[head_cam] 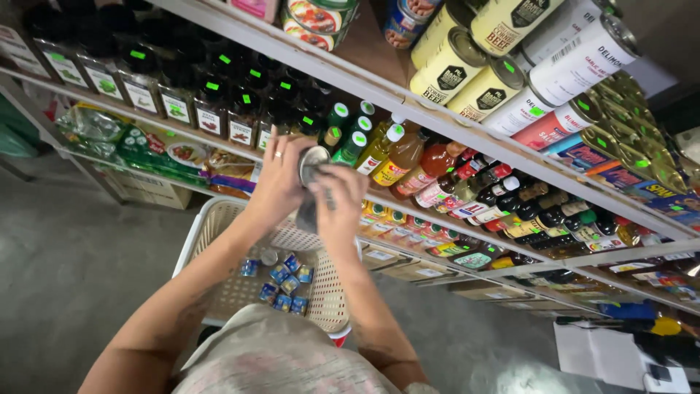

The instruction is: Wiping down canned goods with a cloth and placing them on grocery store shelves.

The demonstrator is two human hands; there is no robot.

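Two hands hold a small can in front of the shelf.

Head view: the left hand [281, 179] has its grip closed around the can [313, 164], steadying it, while the right hand [337, 208] presses a grey cloth [309, 213] against it, above the white basket [211, 219] of small blue cans [284, 284].

One white plastic lattice basket [219, 219] holds about eight small blue cans [284, 284] (tightly clustered, so the count is rough). Two hands [277, 182] grip one round silver-topped can [313, 164] together.
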